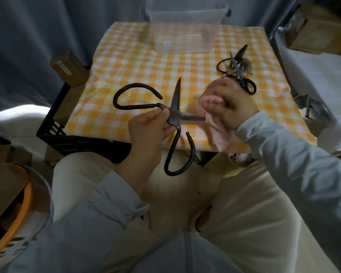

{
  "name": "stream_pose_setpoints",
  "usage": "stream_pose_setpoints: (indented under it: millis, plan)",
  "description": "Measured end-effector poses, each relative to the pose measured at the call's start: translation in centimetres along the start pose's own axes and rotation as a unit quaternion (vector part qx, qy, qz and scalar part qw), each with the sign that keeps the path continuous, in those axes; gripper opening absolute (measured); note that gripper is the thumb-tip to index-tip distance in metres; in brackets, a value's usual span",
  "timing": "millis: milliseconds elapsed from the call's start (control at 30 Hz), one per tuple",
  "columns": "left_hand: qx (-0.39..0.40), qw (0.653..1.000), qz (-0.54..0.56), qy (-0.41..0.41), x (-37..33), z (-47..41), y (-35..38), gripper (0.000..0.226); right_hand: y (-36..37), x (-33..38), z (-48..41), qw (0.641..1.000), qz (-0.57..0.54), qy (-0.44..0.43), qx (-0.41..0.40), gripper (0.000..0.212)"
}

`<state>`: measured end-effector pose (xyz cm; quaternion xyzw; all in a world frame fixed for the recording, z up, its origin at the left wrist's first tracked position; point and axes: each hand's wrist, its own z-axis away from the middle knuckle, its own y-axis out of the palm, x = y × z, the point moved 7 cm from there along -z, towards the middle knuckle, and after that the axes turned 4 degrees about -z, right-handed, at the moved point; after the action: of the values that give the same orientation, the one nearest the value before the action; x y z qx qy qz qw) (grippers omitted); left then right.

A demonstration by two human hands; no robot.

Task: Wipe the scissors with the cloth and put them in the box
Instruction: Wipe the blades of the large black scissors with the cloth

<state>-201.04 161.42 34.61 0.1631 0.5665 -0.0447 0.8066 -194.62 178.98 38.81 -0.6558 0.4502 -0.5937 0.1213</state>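
Large black iron scissors (175,107) are spread wide open above the table's near edge. My left hand (149,128) pinches them at the pivot. One blade points up and away, the other points right into a pale pink cloth (218,133). My right hand (229,104) grips that cloth, wrapped round the blade. A clear plastic box (187,26) stands empty at the far edge of the table. Two more black scissors (239,69) lie crossed at the right.
The table wears a yellow-and-white checked cover (138,62). A small brownish tuft (246,66) lies by the crossed scissors. A black crate (53,127) with cardboard boxes stands to the left, an orange-rimmed tub (18,209) at the lower left. My knees sit under the near edge.
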Motion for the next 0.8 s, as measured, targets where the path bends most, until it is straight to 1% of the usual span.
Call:
stream_pose_setpoints:
  millis: [33,67,100,133,167,267,333,400,467,533,567,633,667,733,800]
  plan:
    - [0.006,1.000,-0.007,0.001,0.0,0.0,0.1,0.013,-1.0,-0.3,-0.2,0.995,-0.069,0.043,-0.053,0.011]
    - [0.010,1.000,-0.009,0.001,0.0,0.2,0.3,0.014,-1.5,0.0,-0.3,0.982,-0.157,0.069,-0.080,0.012]
    - [0.015,1.000,-0.010,0.000,0.1,0.2,0.6,0.015,-1.6,0.8,-0.3,0.964,-0.241,0.068,-0.089,0.017]
    - [0.022,1.000,-0.007,-0.009,0.2,0.3,0.9,0.015,-1.6,1.8,-0.2,0.949,-0.296,0.061,-0.092,0.020]
    - [0.027,1.000,-0.005,-0.014,0.3,0.3,1.2,0.015,-1.4,2.3,-0.2,0.941,-0.320,0.060,-0.092,0.020]
    - [0.052,0.998,-0.019,-0.020,0.6,0.2,1.7,0.013,0.4,2.4,-0.5,0.951,-0.293,0.073,-0.067,0.019]
    - [0.078,0.996,-0.032,-0.012,0.6,0.4,2.0,0.001,1.4,1.7,-0.5,0.947,-0.299,0.107,-0.048,0.015]
    - [0.075,0.997,-0.027,-0.009,0.7,0.3,1.7,0.020,1.7,0.6,-0.4,0.936,-0.308,0.170,-0.007,0.009]
    - [0.064,0.998,-0.020,-0.011,0.7,0.2,1.2,0.025,2.1,-0.1,-0.2,0.929,-0.297,0.214,0.062,0.010]
    - [0.071,0.997,-0.022,-0.012,0.8,0.3,1.3,0.029,2.3,0.4,0.5,0.933,-0.281,0.195,0.114,0.009]
    - [0.072,0.997,-0.024,-0.008,0.8,0.3,1.4,0.033,2.4,0.4,0.5,0.935,-0.281,0.182,0.116,0.012]
    - [0.082,0.996,-0.031,0.002,0.8,0.5,1.8,0.033,2.7,0.3,0.7,0.924,-0.313,0.189,0.114,0.022]
    - [0.089,0.996,-0.030,0.003,0.8,0.5,1.9,0.032,2.8,0.5,0.7,0.908,-0.344,0.205,0.124,0.030]
    - [0.088,0.996,-0.026,0.002,0.6,0.5,1.9,0.032,2.9,0.1,0.4,0.854,-0.420,0.272,0.145,0.046]
    - [0.079,0.997,-0.021,0.000,0.5,0.3,1.6,0.030,2.9,-0.5,0.1,0.806,-0.469,0.330,0.149,0.072]
